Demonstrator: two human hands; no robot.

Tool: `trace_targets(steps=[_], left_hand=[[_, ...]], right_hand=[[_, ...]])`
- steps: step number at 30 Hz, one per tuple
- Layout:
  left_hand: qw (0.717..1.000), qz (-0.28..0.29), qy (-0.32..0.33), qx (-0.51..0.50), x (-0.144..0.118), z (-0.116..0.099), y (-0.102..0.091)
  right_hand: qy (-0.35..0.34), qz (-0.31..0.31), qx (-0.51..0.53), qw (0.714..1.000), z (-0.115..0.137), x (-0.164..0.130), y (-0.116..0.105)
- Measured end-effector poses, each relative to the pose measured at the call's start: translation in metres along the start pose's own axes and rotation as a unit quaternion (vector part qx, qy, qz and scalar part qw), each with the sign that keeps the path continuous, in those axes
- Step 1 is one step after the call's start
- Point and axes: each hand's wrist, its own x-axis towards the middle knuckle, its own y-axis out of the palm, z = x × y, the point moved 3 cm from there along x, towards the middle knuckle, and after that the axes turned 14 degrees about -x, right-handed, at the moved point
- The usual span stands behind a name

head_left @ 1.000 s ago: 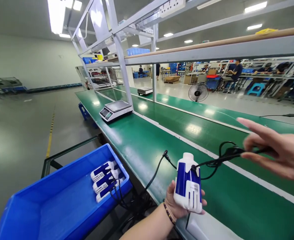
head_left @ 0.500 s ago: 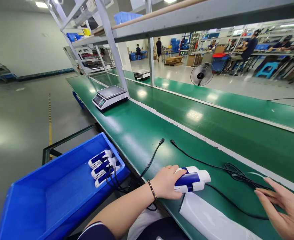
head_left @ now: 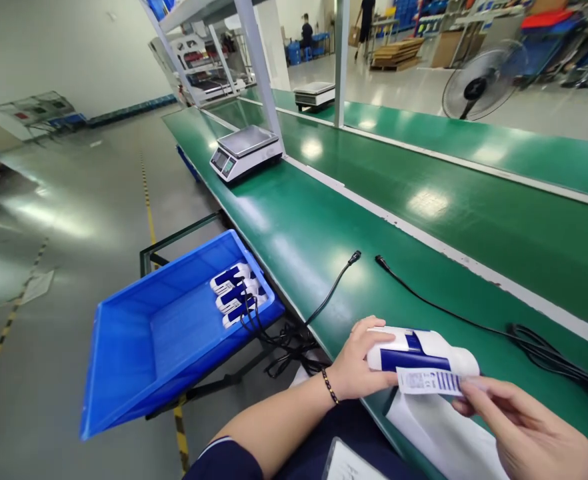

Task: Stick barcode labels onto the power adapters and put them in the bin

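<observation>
Device (head_left: 419, 350) is pinned flat to the surface (head_left: 324, 267) by closed left fingers (head_left: 369, 333), steadying it while a label (head_left: 429, 381) is pinched beside it by right fingers (head_left: 474, 393).

There's one view only, from the worker's head, tilted forward and down along the green bench (head_left: 294, 247). It sits close over the left hand (head_left: 359, 367) and right hand (head_left: 524, 433), the factory floor stretching beyond.

Nothing is reading clearly here. The white label (head_left: 429, 381) lying against the blue and white device (head_left: 419, 350) is showing only blurred rows of print and bars. The display on the scale (head_left: 245, 151) is looking too small to read.
</observation>
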Motion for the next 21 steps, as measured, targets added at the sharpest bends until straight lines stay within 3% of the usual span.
trace_targets(steps=[3,8,14,21], left_hand=[[1.000,0.002,0.022,0.006,0.003,-0.002,0.000],[0.998,0.008,0.059,0.000,0.006,-0.003,0.000],[0.998,0.026,0.048,0.008,0.007,0.001,-0.001],[0.997,0.025,0.079,0.012,0.007,-0.001,-0.001]], right_hand=[[0.036,0.048,0.027,0.998,0.005,0.004,0.014],[0.053,0.037,0.040,0.997,0.000,0.001,0.021],[0.055,0.035,0.044,0.997,-0.007,-0.002,0.024],[0.049,0.036,0.032,0.998,-0.012,-0.002,0.027]])
